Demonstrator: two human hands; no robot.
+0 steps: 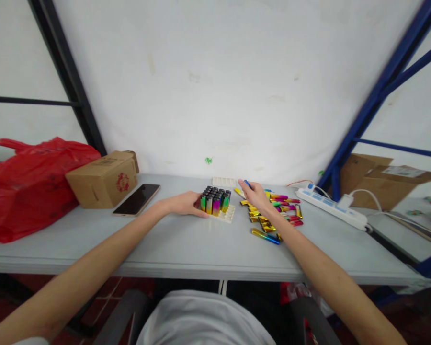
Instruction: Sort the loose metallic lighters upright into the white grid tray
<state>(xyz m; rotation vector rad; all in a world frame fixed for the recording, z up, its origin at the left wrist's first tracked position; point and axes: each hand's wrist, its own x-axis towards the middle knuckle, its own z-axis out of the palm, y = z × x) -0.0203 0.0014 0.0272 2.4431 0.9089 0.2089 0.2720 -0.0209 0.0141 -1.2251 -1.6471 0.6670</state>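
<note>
Several shiny multicoloured lighters (215, 206) with black tops stand upright in rows in a white slotted tray (228, 216). Empty slots show along its right side and front. My left hand (187, 203) grips the tray's left end, thumb at the near corner and fingers against the lighters' left side; the fingertips are partly hidden. Held between the fingers of my right hand (255, 195) is a lighter (248, 184), of which only a blue end shows. The hand is raised over a loose pile of metallic lighters (267, 223) lying on the table.
Behind the lighters lies another white tray (224, 181). To the left are a phone (137, 199), a cardboard box (102, 179) and a red plastic bag (32, 187). A white power strip (332, 208) with cables lies on the right of the grey table (187, 244), near an open carton (373, 184).
</note>
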